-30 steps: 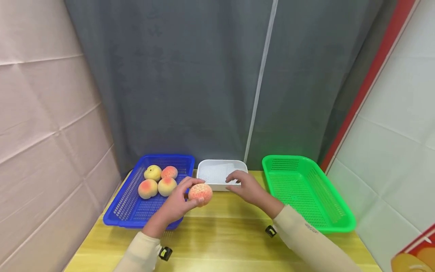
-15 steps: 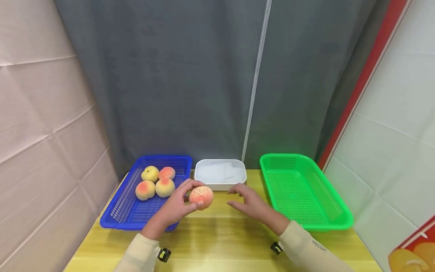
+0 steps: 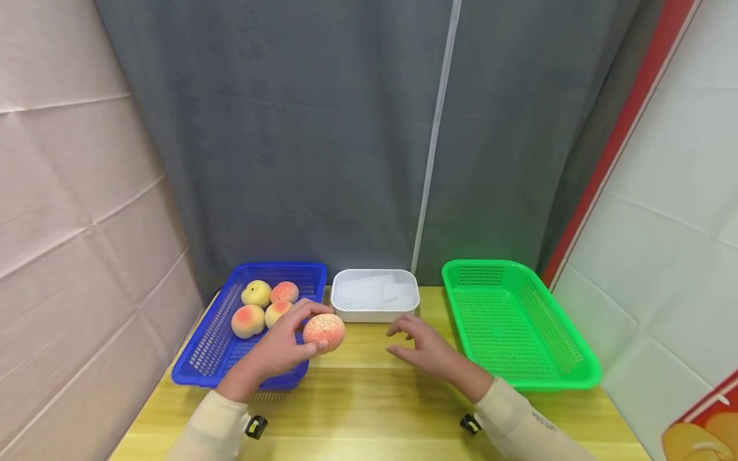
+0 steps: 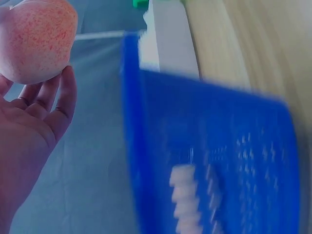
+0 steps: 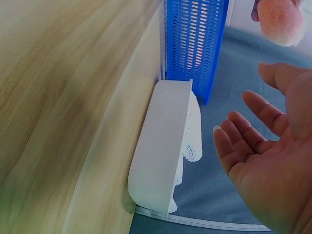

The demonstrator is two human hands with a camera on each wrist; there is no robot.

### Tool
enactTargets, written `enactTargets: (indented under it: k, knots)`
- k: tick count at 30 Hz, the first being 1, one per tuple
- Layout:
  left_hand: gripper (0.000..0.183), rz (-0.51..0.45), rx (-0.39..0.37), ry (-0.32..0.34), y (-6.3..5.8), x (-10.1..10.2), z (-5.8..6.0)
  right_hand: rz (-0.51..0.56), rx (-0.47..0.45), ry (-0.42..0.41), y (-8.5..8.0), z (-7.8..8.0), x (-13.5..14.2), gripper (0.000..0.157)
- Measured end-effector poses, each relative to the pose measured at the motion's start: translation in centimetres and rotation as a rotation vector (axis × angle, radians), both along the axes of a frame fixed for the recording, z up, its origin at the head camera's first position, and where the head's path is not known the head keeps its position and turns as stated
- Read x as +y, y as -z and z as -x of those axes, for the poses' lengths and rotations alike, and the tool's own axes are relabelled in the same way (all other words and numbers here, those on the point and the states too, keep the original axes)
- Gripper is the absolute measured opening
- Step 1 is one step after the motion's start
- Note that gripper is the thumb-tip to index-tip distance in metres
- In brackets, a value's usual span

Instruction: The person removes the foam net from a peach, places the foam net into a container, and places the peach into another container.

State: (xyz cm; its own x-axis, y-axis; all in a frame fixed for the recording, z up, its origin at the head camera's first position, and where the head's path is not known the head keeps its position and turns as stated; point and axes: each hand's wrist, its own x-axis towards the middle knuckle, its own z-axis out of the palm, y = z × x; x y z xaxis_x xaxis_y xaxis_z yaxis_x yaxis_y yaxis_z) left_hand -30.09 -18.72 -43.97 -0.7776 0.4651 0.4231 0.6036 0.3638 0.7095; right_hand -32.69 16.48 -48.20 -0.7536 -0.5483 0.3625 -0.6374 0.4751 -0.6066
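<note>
My left hand (image 3: 281, 349) grips a speckled pink-red peach (image 3: 324, 332) between thumb and fingers, over the right side of the blue basket (image 3: 193, 376). In the left wrist view the same peach (image 4: 36, 41) shows at the upper left, above the curved fingers. My right hand (image 3: 425, 349) is held over the table with fingers loosely bent and nothing in them. It is nearest the white box (image 3: 371, 316), whose white foam netting (image 5: 194, 131) sticks up past the rim in the right wrist view. Several yellow and red peaches (image 3: 248, 321) lie in the blue basket, one partly behind my left hand.
A green plastic basket (image 3: 583, 355) stands on the right of the wooden table (image 3: 369, 410). Behind the table hangs a grey curtain (image 3: 300, 141). Pale walls close in both sides, and a red printed panel (image 3: 706, 429) shows at lower right.
My right hand has drawn back from the white box toward the front. My left hand, still holding the peach, has shifted left toward the blue basket, now overlapping one peach in it.
</note>
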Motion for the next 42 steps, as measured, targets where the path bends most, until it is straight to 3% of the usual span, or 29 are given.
enactTargets:
  k: [6,12,18,21,28,35,42]
  knots:
    - [0.05,0.11,0.013,-0.104,-0.9,-3.8,0.3,0.018,-0.014,-0.001,0.1,0.0,0.2,0.02]
    - [0.049,0.095,-0.085,-0.137,-2.1,-7.1,0.5,0.024,-0.016,-0.003,0.2,0.0,0.5,0.019]
    - [0.051,0.119,-0.154,-0.159,-2.6,-9.8,0.9,0.04,-0.028,0.008,0.1,0.1,0.8,0.016]
    - [0.049,0.153,-0.175,-0.163,-2.6,-11.0,1.3,0.038,-0.029,0.009,-0.1,0.1,0.8,0.016]
    - [0.043,0.285,-0.116,-0.211,-2.1,-13.9,2.7,0.022,-0.027,0.012,0.0,0.2,1.1,0.015]
    - [0.041,0.326,-0.171,-0.247,-2.0,-15.4,3.2,0.034,-0.034,0.0,0.1,0.0,1.4,0.015]
    - [0.035,0.431,-0.228,-0.219,-0.9,-15.9,4.8,0.031,-0.06,0.016,0.1,-0.1,1.5,0.019]
